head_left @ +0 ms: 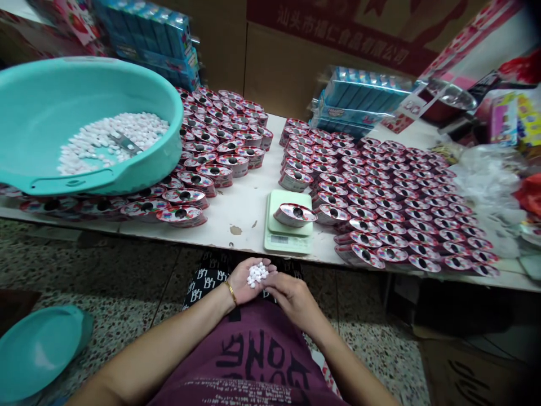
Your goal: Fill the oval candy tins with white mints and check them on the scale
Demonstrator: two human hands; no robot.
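My left hand (240,285), palm up and cupped over my lap, holds a small heap of white candies (257,274). My right hand (291,296) is beside it, its fingertips pinched together at the edge of the left palm. Whether anything is between those fingertips is hidden. Just beyond my hands, a pale green kitchen scale (281,241) stands at the table edge. One oval red-and-white packet (296,215) with a dark round hole in its top sits on the scale's plate. The scale's digits are too small to read.
A teal basin (169,149) at left holds loose white candies (135,121) and a metal piece (125,144). Rows of packets (366,200) fill the table's right; more packets (228,145) stand at left. Blue wrapped packs (359,96) stand behind. Another teal basin (42,349) is lower left.
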